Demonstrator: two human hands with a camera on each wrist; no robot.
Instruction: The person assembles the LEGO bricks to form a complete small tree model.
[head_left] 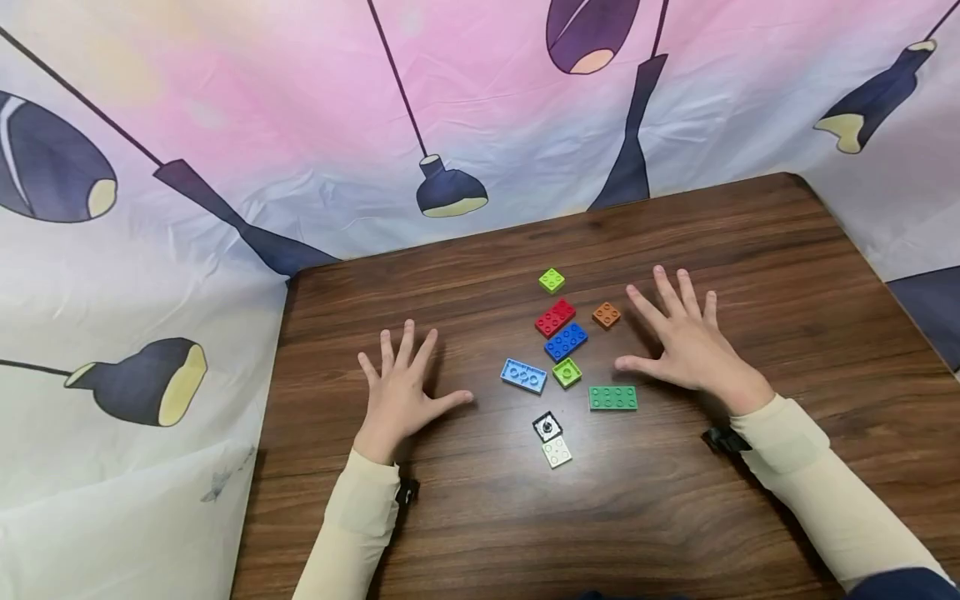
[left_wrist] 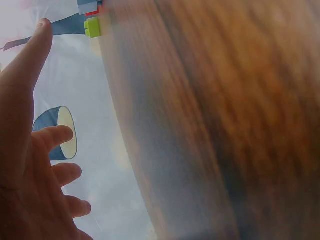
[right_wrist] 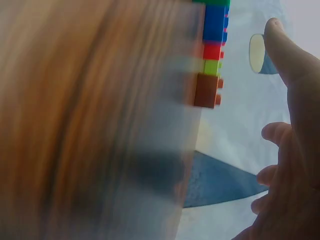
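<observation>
Fingers spread, my left hand (head_left: pixel 401 396) is at the left of the loose bricks and holds nothing. On the other side, my right hand (head_left: pixel 686 342) is spread too, nearest to an orange brick (head_left: pixel 606 315) and a green brick (head_left: pixel 612 398). Between the hands lie a red brick (head_left: pixel 555 317), a blue brick (head_left: pixel 566 342), a light blue brick (head_left: pixel 523 376) with its hollow side up, and a lime square brick (head_left: pixel 567 372). Farther back is another lime brick (head_left: pixel 552 280). Toward the front, a black-edged square piece (head_left: pixel 547 427) lies by a white brick (head_left: pixel 557 452).
The bricks lie on a dark wooden table (head_left: pixel 465 525). Behind and beside it hangs a pastel cloth (head_left: pixel 337 108) printed with dark lamps. Each wrist wears a dark strap, partly hidden under the forearm.
</observation>
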